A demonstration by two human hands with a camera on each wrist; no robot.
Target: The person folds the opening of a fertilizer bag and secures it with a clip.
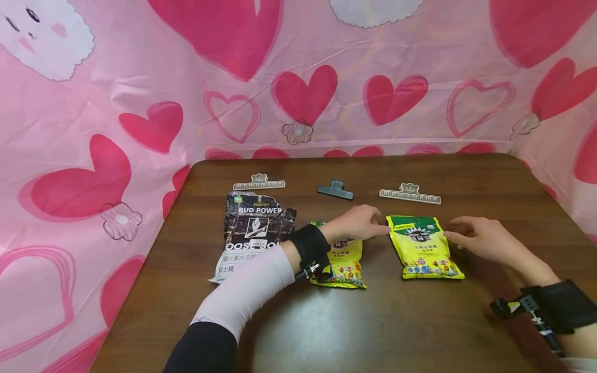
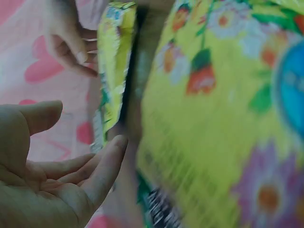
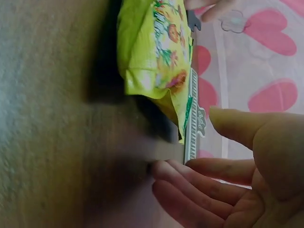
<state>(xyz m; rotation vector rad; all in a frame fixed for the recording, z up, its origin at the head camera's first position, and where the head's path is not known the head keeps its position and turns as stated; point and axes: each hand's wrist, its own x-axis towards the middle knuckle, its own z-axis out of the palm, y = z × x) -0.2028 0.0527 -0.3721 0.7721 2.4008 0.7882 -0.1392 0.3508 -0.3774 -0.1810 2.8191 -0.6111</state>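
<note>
Two yellow-and-green fertilizer bags lie on the wooden table. My left hand (image 1: 356, 223) is over the upper part of the middle bag (image 1: 347, 264), hiding some of it. Its fingertips point at the upper left corner of the right-hand bag (image 1: 422, 248); whether they touch it I cannot tell. Just off that bag's right side is my right hand (image 1: 482, 238), thumb nearest the bag. In the right wrist view, a gap shows between the right fingers (image 3: 204, 190) and thumb, with nothing held. The left fingers (image 2: 102, 175) are spread and loosely bent in the left wrist view.
A black-and-white "BUD POWER" bag (image 1: 256, 223) lies at the left, partly under the left forearm. Behind the bags are a white piano-key clip (image 1: 258, 183), a dark clip (image 1: 336, 190) and another white clip (image 1: 410, 194). Pink heart-print cloth (image 1: 354, 46) hangs around the table (image 1: 373, 326).
</note>
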